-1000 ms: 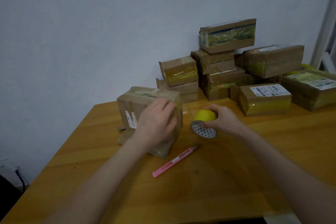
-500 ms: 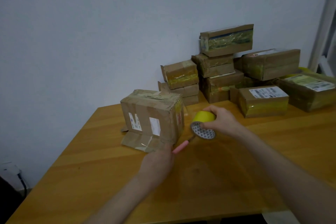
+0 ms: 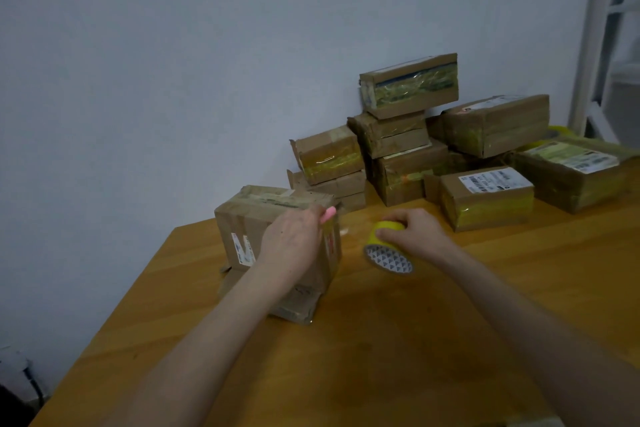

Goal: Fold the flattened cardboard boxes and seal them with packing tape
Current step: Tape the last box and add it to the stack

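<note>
Left of centre, a worn cardboard box (image 3: 242, 218) stands on the wooden surface (image 3: 381, 340). Its top is closed and its lower flaps splay out onto the wood. The left hand (image 3: 291, 243) lies against the side of the box facing the camera and covers much of it, so the white labels there show only in part. The fingers of this hand are curled around a pink cutter (image 3: 328, 213). Only its blunt pink end pokes out above the knuckles, at the box's upper right corner, and the rest is hidden inside the hand.

Just right of the box, apart from it, the right hand (image 3: 415, 236) grips a yellow tape roll (image 3: 384, 236) from above. The thumb is on the near side and the fingers wrap over the far side, out of sight. The roll is tilted, and its triangle-patterned core faces the lower part of the frame. Whether it rests on the wood or is held just above it cannot be told. A faint pale shine between box and roll is too blurred to identify.

In the upper right, a pile of taped boxes (image 3: 408, 87) leans against the grey wall (image 3: 173, 62). Several of them overlap, and the lower ones are partly hidden. A white frame (image 3: 588, 45) is cut off by the right edge. A dark object with a cable (image 3: 31, 388) is cropped at the lower left corner. Both forearms run out of the bottom of the frame.
</note>
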`<state>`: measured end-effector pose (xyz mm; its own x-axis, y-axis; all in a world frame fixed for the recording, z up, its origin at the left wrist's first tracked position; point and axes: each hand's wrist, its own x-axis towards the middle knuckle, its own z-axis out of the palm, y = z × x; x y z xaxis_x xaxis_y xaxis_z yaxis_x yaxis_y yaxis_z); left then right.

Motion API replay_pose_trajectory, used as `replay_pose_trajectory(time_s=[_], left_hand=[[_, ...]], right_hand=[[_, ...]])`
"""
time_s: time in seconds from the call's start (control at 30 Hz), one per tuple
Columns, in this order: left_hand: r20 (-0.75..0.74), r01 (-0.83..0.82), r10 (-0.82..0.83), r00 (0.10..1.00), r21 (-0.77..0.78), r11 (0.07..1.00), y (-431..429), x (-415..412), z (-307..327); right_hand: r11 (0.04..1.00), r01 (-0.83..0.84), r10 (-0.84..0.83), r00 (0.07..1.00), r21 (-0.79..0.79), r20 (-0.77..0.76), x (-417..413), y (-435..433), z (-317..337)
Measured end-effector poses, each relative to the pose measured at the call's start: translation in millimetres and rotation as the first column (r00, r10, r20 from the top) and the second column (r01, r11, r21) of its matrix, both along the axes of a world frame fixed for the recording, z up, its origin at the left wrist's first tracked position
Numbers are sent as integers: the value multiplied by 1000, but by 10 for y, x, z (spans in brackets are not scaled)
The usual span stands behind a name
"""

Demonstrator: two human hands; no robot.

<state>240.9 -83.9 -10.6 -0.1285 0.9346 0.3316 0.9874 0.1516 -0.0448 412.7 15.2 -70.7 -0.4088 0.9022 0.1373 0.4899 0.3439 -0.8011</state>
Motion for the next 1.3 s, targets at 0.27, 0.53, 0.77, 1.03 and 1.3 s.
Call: replay_pose_trajectory(time_s=[0.27,0.53,0.77,1.03,1.3], left_hand=[[-98,-73,69,993,-36,997,-18,28,-51],[-157,-112,101,982,-63,992,-72,41,-46],[-167,-135,120,979,-82,987,-107,13,-71],[-182,-154,136,974,-90,984,-147,11,-83],[-149,-143,128,980,-89,986,-158,2,-73]], right_hand=[[1000,22,-21,995,-8,101,-96,50,11],[999,32,-32,993,2,116,-142,22,1],[997,-82,81,987,6,142,-77,-35,37],[984,-34,0,982,177,187,32,-73,10],[990,-59,39,987,129,154,39,-45,-9]])
